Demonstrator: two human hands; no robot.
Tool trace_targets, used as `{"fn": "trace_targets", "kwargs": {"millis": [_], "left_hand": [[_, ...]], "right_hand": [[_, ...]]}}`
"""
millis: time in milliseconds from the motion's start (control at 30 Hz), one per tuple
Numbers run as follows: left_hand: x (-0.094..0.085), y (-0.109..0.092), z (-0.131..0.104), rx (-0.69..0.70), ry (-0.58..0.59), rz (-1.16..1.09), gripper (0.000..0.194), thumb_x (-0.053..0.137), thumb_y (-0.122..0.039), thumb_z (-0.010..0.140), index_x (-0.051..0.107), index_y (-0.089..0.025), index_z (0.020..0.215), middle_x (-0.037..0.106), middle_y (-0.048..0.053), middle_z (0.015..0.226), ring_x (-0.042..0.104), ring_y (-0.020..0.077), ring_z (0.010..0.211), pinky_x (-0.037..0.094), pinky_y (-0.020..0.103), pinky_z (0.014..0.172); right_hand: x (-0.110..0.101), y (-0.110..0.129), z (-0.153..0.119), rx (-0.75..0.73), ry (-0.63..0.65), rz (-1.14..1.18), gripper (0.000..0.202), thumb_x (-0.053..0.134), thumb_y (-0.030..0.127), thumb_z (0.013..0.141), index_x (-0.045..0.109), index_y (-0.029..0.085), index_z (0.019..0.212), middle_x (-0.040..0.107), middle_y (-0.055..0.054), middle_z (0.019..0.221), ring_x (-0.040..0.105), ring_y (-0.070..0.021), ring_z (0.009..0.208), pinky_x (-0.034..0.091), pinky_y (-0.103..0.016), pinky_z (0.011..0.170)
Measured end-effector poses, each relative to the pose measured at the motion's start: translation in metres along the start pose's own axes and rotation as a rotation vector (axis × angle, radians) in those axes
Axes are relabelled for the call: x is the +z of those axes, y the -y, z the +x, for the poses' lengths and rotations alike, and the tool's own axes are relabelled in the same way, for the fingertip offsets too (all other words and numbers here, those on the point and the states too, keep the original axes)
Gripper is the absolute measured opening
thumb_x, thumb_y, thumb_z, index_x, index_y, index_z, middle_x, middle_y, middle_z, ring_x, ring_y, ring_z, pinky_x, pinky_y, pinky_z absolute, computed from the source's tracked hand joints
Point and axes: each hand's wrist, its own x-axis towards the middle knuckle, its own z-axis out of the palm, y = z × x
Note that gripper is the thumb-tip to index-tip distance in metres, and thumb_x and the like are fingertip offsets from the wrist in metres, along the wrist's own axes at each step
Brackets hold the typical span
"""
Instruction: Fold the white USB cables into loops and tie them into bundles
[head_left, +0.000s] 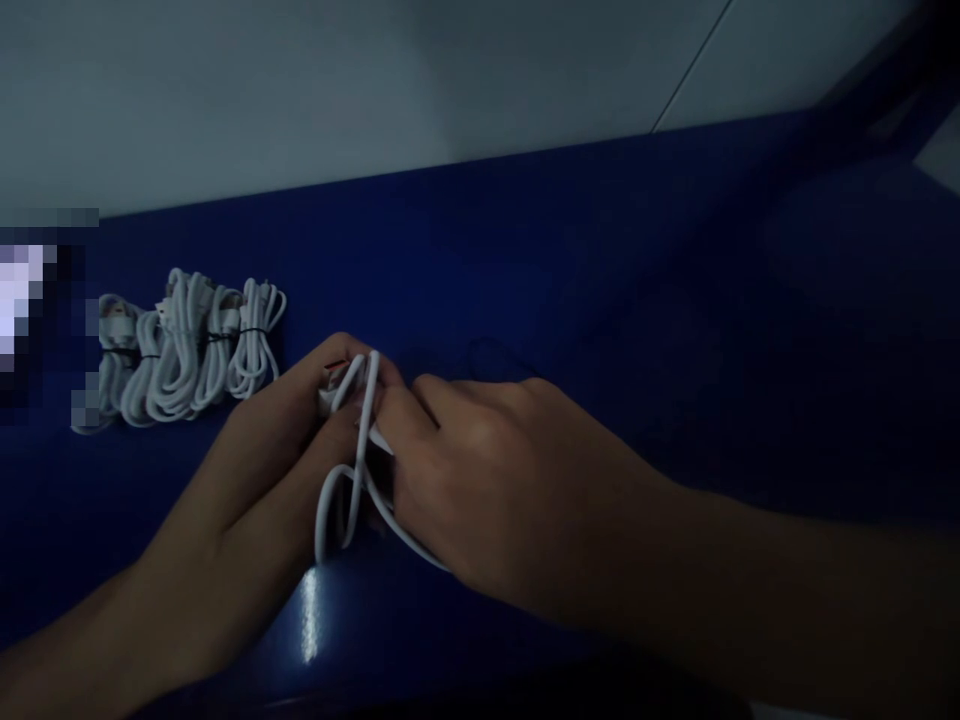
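Note:
A white USB cable (365, 430) is gathered in loops between my two hands, above the blue table. My left hand (292, 440) is closed on it, with a plug end showing between thumb and forefinger. From the right, my right hand (480, 460) grips the same cable, its fingers curled against my left hand's fingertips. One length of cable hangs down and passes beneath my right hand. The fingertips of my right hand are mostly hidden.
Several white cables (180, 345), coiled and bound with dark ties, lie in a row at the left on the blue table (465, 260). A thin dark loop (502, 350) lies beyond my right hand. Behind the table stands a pale wall (300, 90). A blurred-out bright object is at the far left.

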Motion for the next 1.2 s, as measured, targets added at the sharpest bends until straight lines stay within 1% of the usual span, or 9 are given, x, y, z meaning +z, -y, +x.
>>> {"fn": "trace_targets", "kwargs": {"millis": [200, 300, 400, 567, 700, 800, 933, 1033, 1200], "left_hand": [[-0.0011, 0.0001, -0.0010, 0.014, 0.002, 0.021, 0.021, 0.058, -0.039, 0.109, 0.067, -0.027, 0.093, 0.053, -0.005, 0.068, 0.045, 0.0107, 0.053, 0.043, 0.016, 0.044], [0.0000, -0.0005, -0.0007, 0.017, 0.007, 0.020, 0.022, 0.058, -0.038, 0.109, 0.066, -0.027, 0.093, 0.053, -0.005, 0.067, 0.045, 0.0106, 0.053, 0.043, 0.016, 0.043], [0.0016, -0.0009, -0.0005, 0.022, -0.005, 0.030, 0.020, 0.058, -0.037, 0.110, 0.066, -0.027, 0.094, 0.052, -0.006, 0.067, 0.043, 0.0103, 0.054, 0.042, 0.015, 0.044], [0.0028, -0.0019, -0.0003, 0.033, -0.016, 0.041, 0.025, 0.057, -0.039, 0.110, 0.064, -0.027, 0.090, 0.050, -0.006, 0.066, 0.042, 0.0101, 0.052, 0.041, 0.015, 0.043], [0.0026, -0.0022, -0.0002, 0.031, -0.018, 0.046, 0.026, 0.059, -0.042, 0.110, 0.064, -0.027, 0.089, 0.050, -0.006, 0.065, 0.041, 0.0104, 0.052, 0.040, 0.015, 0.042], [0.0026, -0.0013, -0.0002, 0.026, -0.019, 0.039, 0.024, 0.060, -0.043, 0.109, 0.066, -0.027, 0.092, 0.050, -0.006, 0.065, 0.042, 0.0106, 0.051, 0.040, 0.016, 0.041], [0.0018, 0.0006, -0.0008, 0.020, -0.024, 0.041, 0.021, 0.061, -0.040, 0.109, 0.067, -0.028, 0.093, 0.052, -0.006, 0.065, 0.043, 0.0111, 0.050, 0.041, 0.018, 0.040], [0.0011, 0.0010, -0.0008, 0.006, -0.026, 0.044, 0.021, 0.061, -0.041, 0.108, 0.067, -0.029, 0.092, 0.054, -0.004, 0.066, 0.046, 0.0129, 0.050, 0.042, 0.021, 0.040], [0.0016, 0.0001, 0.0005, -0.025, -0.016, 0.040, 0.021, 0.060, -0.043, 0.108, 0.067, -0.031, 0.092, 0.053, -0.004, 0.067, 0.044, 0.0145, 0.052, 0.041, 0.024, 0.041]], "right_hand": [[0.0005, -0.0003, 0.0005, -0.024, 0.027, -0.034, 0.035, 0.053, 0.009, 0.102, 0.073, 0.001, 0.129, 0.076, -0.007, 0.087, 0.065, -0.0193, 0.064, 0.047, -0.035, 0.044], [0.0005, 0.0003, 0.0010, -0.019, 0.008, -0.032, 0.036, 0.053, 0.009, 0.101, 0.073, 0.001, 0.130, 0.075, -0.005, 0.083, 0.065, -0.0189, 0.062, 0.048, -0.034, 0.044], [0.0001, 0.0008, 0.0014, -0.016, 0.015, -0.052, 0.034, 0.050, 0.009, 0.103, 0.075, 0.002, 0.125, 0.072, -0.005, 0.080, 0.063, -0.0183, 0.060, 0.048, -0.033, 0.043], [-0.0004, -0.0005, 0.0017, -0.028, 0.044, -0.033, 0.035, 0.051, 0.007, 0.102, 0.074, 0.001, 0.128, 0.073, -0.006, 0.083, 0.065, -0.0198, 0.062, 0.050, -0.035, 0.042], [0.0005, -0.0006, 0.0010, -0.037, 0.023, -0.035, 0.032, 0.049, 0.006, 0.104, 0.077, 0.004, 0.118, 0.073, -0.005, 0.081, 0.063, -0.0183, 0.060, 0.048, -0.034, 0.042], [0.0020, 0.0005, 0.0004, -0.013, -0.016, -0.033, 0.032, 0.050, 0.006, 0.102, 0.077, 0.004, 0.119, 0.070, -0.003, 0.077, 0.063, -0.0175, 0.060, 0.049, -0.033, 0.042], [0.0035, 0.0015, -0.0003, -0.014, -0.043, -0.078, 0.032, 0.049, 0.006, 0.102, 0.078, 0.004, 0.116, 0.068, -0.003, 0.075, 0.062, -0.0179, 0.058, 0.045, -0.032, 0.040], [0.0021, 0.0017, -0.0001, -0.011, -0.022, -0.070, 0.031, 0.049, 0.007, 0.103, 0.077, 0.005, 0.116, 0.069, -0.004, 0.077, 0.063, -0.0179, 0.059, 0.045, -0.031, 0.040], [-0.0013, 0.0021, 0.0002, -0.003, 0.005, -0.038, 0.031, 0.049, 0.008, 0.103, 0.077, 0.004, 0.116, 0.070, -0.005, 0.077, 0.064, -0.0190, 0.060, 0.047, -0.032, 0.041]]}}
